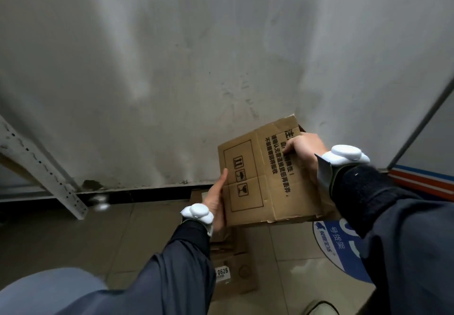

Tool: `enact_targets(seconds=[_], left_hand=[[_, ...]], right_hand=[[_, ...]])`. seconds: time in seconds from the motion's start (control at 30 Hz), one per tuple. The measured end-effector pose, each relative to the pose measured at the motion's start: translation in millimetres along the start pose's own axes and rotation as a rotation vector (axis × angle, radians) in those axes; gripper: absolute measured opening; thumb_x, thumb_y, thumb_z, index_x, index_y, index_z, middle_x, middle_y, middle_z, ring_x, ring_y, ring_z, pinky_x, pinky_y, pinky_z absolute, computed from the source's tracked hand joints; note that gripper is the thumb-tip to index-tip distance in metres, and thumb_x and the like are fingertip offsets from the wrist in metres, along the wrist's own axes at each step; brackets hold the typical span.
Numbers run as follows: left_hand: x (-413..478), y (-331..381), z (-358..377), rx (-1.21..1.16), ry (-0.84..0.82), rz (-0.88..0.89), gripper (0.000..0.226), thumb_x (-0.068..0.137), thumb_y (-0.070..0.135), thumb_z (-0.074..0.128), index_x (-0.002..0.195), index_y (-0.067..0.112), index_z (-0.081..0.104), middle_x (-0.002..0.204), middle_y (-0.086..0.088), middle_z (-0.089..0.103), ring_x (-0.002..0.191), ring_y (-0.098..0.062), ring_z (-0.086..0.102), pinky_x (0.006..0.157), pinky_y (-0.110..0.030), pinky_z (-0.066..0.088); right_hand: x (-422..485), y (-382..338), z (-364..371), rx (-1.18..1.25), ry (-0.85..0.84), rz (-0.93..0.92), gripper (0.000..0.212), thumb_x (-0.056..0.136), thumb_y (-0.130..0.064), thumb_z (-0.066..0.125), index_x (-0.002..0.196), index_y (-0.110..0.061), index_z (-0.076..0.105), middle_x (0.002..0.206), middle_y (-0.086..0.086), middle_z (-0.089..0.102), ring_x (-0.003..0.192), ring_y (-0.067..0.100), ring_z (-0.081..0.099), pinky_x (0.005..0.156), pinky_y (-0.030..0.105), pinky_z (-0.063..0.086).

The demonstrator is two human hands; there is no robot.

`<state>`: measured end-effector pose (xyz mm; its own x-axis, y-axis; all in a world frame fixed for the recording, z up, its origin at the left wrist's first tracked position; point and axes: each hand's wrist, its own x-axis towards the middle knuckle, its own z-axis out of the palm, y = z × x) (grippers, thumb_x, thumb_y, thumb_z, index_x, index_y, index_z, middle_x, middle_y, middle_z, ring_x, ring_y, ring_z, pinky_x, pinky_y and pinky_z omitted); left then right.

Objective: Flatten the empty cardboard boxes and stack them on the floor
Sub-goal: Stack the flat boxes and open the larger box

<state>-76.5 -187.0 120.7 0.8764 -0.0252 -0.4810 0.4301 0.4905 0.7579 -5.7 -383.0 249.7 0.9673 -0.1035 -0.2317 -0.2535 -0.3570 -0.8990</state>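
Note:
I hold a brown cardboard box point(260, 179) with black handling symbols and printed text in front of me, above the floor. My left hand point(216, 201) presses flat against its left edge, fingers straight. My right hand point(302, 152) grips its upper right part, fingers curled over the printed face. The box looks partly collapsed, its top corner pointing toward the wall. Below it, flattened cardboard point(233, 273) with a white label lies on the tiled floor, partly hidden by my left sleeve. Both wrists carry white bands.
A stained grey wall point(172, 68) stands close ahead. A perforated metal shelf post point(41, 167) slants at the left. A round blue floor sticker point(341, 248) lies at the right, beside a glass door frame point(422, 123). My shoe point(319, 308) shows at the bottom.

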Motion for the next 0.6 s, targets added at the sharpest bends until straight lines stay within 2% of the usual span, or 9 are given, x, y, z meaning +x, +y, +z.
enact_targets(seconds=[0.13, 0.23, 0.3, 0.37, 0.4, 0.47, 0.5, 0.53, 0.6], left_hand=[[0, -7, -7, -0.057, -0.001, -0.031, 0.054, 0.085, 0.057, 0.066, 0.12, 0.016, 0.072, 0.118, -0.017, 0.073, 0.113, -0.037, 0.068, 0.1, -0.059, 0.048], [4, -3, -8, 0.117, 0.011, -0.077, 0.057, 0.083, 0.053, 0.071, 0.123, 0.013, 0.068, 0.117, -0.017, 0.073, 0.112, -0.035, 0.068, 0.104, -0.055, 0.048], [4, 5, -6, 0.276, 0.044, -0.078, 0.074, 0.071, 0.061, 0.079, 0.125, 0.012, 0.067, 0.114, -0.015, 0.075, 0.109, -0.032, 0.07, 0.103, -0.05, 0.05], [4, 16, -3, 0.464, 0.083, -0.073, 0.103, 0.048, 0.068, 0.087, 0.129, 0.009, 0.064, 0.109, -0.009, 0.077, 0.102, -0.027, 0.073, 0.091, -0.04, 0.056], [0, 23, -1, 0.538, 0.107, -0.052, 0.108, 0.045, 0.067, 0.089, 0.13, 0.007, 0.061, 0.109, -0.007, 0.076, 0.099, -0.024, 0.073, 0.08, -0.033, 0.056], [-5, 37, 7, 0.627, 0.139, -0.011, 0.095, 0.061, 0.059, 0.087, 0.131, 0.003, 0.056, 0.114, -0.007, 0.073, 0.093, -0.018, 0.07, 0.066, -0.025, 0.051], [-8, 44, 13, 0.674, 0.165, 0.006, 0.095, 0.066, 0.057, 0.085, 0.135, 0.0, 0.052, 0.118, -0.008, 0.07, 0.095, -0.018, 0.068, 0.068, -0.025, 0.052], [-9, 51, 19, 0.751, 0.213, 0.022, 0.11, 0.064, 0.061, 0.084, 0.143, -0.002, 0.041, 0.127, -0.01, 0.065, 0.104, -0.021, 0.066, 0.079, -0.029, 0.055], [-11, 59, 32, 0.995, 0.345, 0.055, 0.142, 0.055, 0.076, 0.078, 0.154, -0.004, 0.016, 0.148, -0.016, 0.048, 0.13, -0.031, 0.053, 0.108, -0.039, 0.045]], right_hand=[[1, 9, -1, -0.04, -0.01, 0.014, 0.013, 0.068, 0.003, 0.067, 0.071, -0.01, 0.07, 0.095, 0.015, 0.073, 0.093, 0.038, 0.069, 0.09, 0.045, 0.056], [2, 13, -1, -0.066, -0.013, 0.01, 0.013, 0.074, 0.002, 0.063, 0.079, -0.007, 0.07, 0.096, 0.017, 0.073, 0.091, 0.036, 0.069, 0.083, 0.039, 0.057], [0, 17, 0, -0.133, -0.034, -0.024, 0.015, 0.083, -0.003, 0.056, 0.091, -0.007, 0.069, 0.097, 0.018, 0.071, 0.09, 0.036, 0.068, 0.083, 0.039, 0.056], [0, 23, 1, -0.252, -0.049, -0.066, 0.022, 0.085, -0.016, 0.053, 0.103, -0.013, 0.066, 0.096, 0.014, 0.07, 0.09, 0.035, 0.067, 0.089, 0.044, 0.055], [0, 27, 2, -0.322, -0.05, -0.081, 0.026, 0.082, -0.022, 0.053, 0.105, -0.016, 0.064, 0.096, 0.012, 0.07, 0.089, 0.034, 0.067, 0.089, 0.045, 0.055], [21, 45, 5, -0.434, -0.051, -0.103, 0.037, 0.072, -0.034, 0.054, 0.104, -0.018, 0.062, 0.096, 0.01, 0.069, 0.087, 0.033, 0.066, 0.085, 0.046, 0.056], [31, 50, 7, -0.482, -0.045, -0.101, 0.043, 0.067, -0.038, 0.053, 0.104, -0.019, 0.061, 0.096, 0.01, 0.069, 0.086, 0.032, 0.066, 0.083, 0.045, 0.057], [28, 47, 10, -0.53, -0.034, -0.086, 0.047, 0.065, -0.039, 0.055, 0.107, -0.017, 0.058, 0.098, 0.011, 0.068, 0.086, 0.032, 0.066, 0.082, 0.045, 0.057], [7, 31, 14, -0.602, 0.046, -0.041, 0.057, 0.073, -0.029, 0.064, 0.124, -0.009, 0.048, 0.114, 0.017, 0.062, 0.1, 0.036, 0.063, 0.089, 0.042, 0.054]])
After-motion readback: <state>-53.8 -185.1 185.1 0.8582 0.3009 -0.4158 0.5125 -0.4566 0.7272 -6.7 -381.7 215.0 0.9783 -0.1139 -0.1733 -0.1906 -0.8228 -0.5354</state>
